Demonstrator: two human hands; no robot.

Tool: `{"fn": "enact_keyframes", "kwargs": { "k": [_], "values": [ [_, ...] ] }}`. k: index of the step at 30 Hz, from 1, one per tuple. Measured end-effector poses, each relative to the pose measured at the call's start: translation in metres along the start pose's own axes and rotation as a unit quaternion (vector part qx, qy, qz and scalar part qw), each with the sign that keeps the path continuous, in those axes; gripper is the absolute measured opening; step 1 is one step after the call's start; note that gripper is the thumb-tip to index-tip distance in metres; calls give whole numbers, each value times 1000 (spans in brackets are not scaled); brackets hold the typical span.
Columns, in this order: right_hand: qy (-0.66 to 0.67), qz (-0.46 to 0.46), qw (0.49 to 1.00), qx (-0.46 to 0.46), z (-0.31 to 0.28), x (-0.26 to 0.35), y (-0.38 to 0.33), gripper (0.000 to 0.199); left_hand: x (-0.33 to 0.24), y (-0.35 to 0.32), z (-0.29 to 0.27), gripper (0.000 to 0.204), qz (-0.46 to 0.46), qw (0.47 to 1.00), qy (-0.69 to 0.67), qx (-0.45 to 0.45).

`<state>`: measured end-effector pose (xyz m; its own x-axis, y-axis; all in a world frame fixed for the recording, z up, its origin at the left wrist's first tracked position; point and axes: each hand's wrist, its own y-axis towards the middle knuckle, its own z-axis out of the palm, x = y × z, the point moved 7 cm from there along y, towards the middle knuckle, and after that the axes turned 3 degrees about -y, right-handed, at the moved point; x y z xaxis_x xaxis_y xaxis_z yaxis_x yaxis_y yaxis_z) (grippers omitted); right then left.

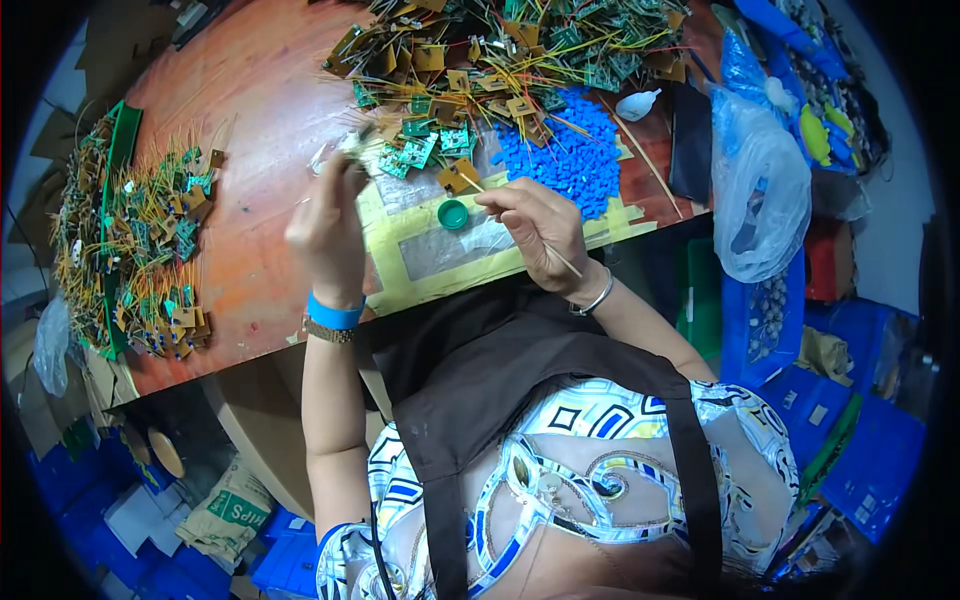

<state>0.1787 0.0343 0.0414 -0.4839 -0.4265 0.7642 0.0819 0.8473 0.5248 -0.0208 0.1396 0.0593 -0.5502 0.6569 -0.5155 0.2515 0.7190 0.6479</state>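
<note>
My right hand (543, 228) is closed around a thin wooden stick (563, 260), held like a pen. Its tip points at a small brown circuit board (457, 178) on the table. Just below that board sits a round green cap (452, 214), open side up. My left hand (328, 235) is raised over the table to the left, smeared by motion. Something pale and dark blurs at its fingertips, and I cannot tell whether the fingers grip it. Several green circuit boards (412, 153) with wires lie between the hands, farther back.
A large heap of wired boards (520, 50) covers the back of the table. Small blue plastic pieces (565, 150) are piled beside my right hand. A white bottle (638, 105) and a long stick (645, 160) lie right. More wired boards (165, 250) line the left, by a green divider (122, 150).
</note>
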Motion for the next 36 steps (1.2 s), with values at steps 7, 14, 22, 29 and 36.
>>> {"fn": "enact_keyframes", "kwargs": {
  "k": [7, 14, 22, 29, 36],
  "values": [
    [23, 13, 998, 51, 5, -6, -6, 45, -1, -24, -42, 18, -141, 952, -185, -199],
    [0, 54, 992, 111, 26, -24, -12, 34, 2, -68, 9, 24, -288, 891, -343, -71],
    [140, 76, 984, 83, 15, 5, -5, 53, -2, -93, 36, 40, -405, 779, -477, 42],
    [161, 81, 980, 83, 24, 3, -2, 56, -20, -90, 46, 44, -424, 720, -547, 50],
    [137, 53, 986, 76, 25, 3, -2, 41, -25, -87, 44, 43, -408, 732, -541, 60]
  ]
}}
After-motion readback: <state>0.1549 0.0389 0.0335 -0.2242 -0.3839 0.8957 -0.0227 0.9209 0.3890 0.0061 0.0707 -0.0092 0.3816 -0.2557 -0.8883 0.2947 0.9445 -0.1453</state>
